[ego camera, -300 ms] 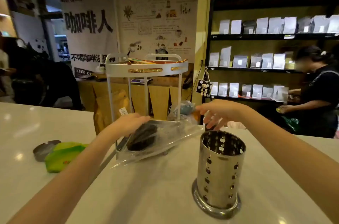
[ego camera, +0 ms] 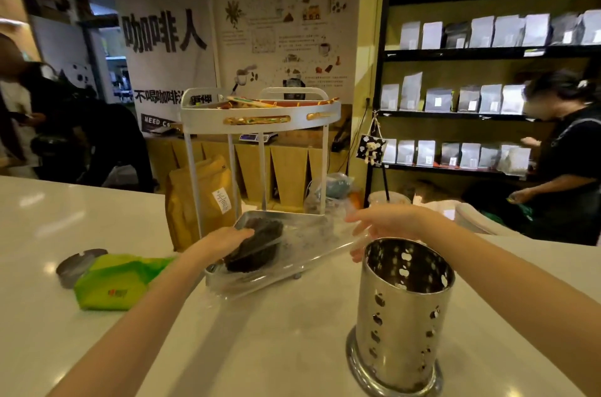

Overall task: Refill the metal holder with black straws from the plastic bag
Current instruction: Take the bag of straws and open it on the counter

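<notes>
A clear plastic bag [ego camera: 309, 244] lies on the lower tray of a white two-tier rack [ego camera: 260, 118], with a dark bundle of black straws [ego camera: 257, 247] showing end-on inside it. My left hand [ego camera: 224, 240] grips the bag at the straw bundle's near end. My right hand [ego camera: 383, 222] pinches the bag's far, open end just beyond the holder. The perforated metal holder [ego camera: 401, 315] stands upright on the white counter at the front right; no straws show at its rim.
A green packet [ego camera: 113, 279] and a dark round lid [ego camera: 76, 265] lie on the counter to the left. A brown paper bag [ego camera: 200, 201] stands behind the rack. A person [ego camera: 569, 169] works at shelves on the right; other people stand far left.
Both hands have closed on the plastic bag: the left now grips the straw bundle, the right pinches the bag's other end. The holder has not moved.
</notes>
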A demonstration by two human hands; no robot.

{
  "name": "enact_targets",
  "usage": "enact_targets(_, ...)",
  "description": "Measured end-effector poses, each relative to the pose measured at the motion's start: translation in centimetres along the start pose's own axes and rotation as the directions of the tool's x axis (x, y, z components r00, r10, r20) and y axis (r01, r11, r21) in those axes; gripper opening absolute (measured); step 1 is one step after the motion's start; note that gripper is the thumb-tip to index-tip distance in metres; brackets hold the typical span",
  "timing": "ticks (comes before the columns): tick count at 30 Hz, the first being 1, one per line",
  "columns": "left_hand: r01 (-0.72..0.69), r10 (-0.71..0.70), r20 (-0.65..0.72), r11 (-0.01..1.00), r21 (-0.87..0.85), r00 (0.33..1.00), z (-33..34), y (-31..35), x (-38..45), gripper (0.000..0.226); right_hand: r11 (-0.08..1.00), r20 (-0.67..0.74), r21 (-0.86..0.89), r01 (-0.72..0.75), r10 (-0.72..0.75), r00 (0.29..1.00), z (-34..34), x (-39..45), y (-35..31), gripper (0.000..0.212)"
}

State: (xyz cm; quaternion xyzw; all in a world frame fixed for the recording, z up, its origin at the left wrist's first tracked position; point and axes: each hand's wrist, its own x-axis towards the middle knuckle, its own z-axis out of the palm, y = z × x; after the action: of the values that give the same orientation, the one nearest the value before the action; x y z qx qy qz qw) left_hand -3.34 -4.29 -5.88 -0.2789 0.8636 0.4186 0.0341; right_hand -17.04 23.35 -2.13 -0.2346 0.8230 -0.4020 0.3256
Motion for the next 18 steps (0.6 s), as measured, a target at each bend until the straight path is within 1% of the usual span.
enact_targets(2,0.001,-0.001,-0.013,1.0,-0.01,1.0,0.4,-0.6,1.0,0.046,0.997,0.089,0.07,-0.023,0.017,0.996,0.1,0.6,0.0,0.045)
enact_targets(4,0.005,-0.005,-0.034,1.0,0.016,0.999,0.7,-1.0,1.7,0.041,0.986,0.165,0.162,-0.042,0.015,0.986,0.1,0.9,-0.3,0.025)
enact_targets(6,0.039,-0.039,-0.055,0.999,-0.006,0.998,0.9,-1.3,2.4,0.039,0.976,0.185,0.212,-0.043,0.003,0.983,0.1,1.2,-0.7,0.012)
enact_targets(7,0.065,-0.068,-0.039,0.996,-0.055,0.997,0.9,-1.3,2.7,0.038,0.978,0.18,0.205,-0.03,-0.008,0.984,0.1,1.1,-0.8,0.01)
enact_targets(9,0.133,-0.129,0.033,0.962,-0.239,0.991,1.0,-1.4,3.1,0.035,0.977,0.175,0.215,-0.013,-0.025,0.984,0.2,1.2,-1.1,0.012)
enact_targets(11,0.186,-0.161,0.097,0.892,-0.412,0.982,1.0,-1.6,3.3,0.034,0.973,0.178,0.232,-0.003,-0.04,0.983,0.0,1.2,-1.5,0.019)
enact_targets(13,0.202,-0.143,0.154,0.84,-0.504,0.978,0.9,-1.8,3.3,0.037,0.968,0.168,0.253,0.007,-0.051,0.985,-0.3,1.1,-2.1,0.029)
enact_targets(16,0.231,-0.107,0.239,0.779,-0.583,0.965,0.7,-1.6,2.7,0.04,0.955,0.142,0.297,0.028,-0.073,0.987,-0.6,0.6,-3.3,0.049)
enact_targets(18,0.247,-0.075,0.271,0.684,-0.687,0.96,0.6,-1.3,2.1,0.036,0.951,0.107,0.3,0.07,-0.106,0.988,-0.8,0.0,-4.1,0.052)
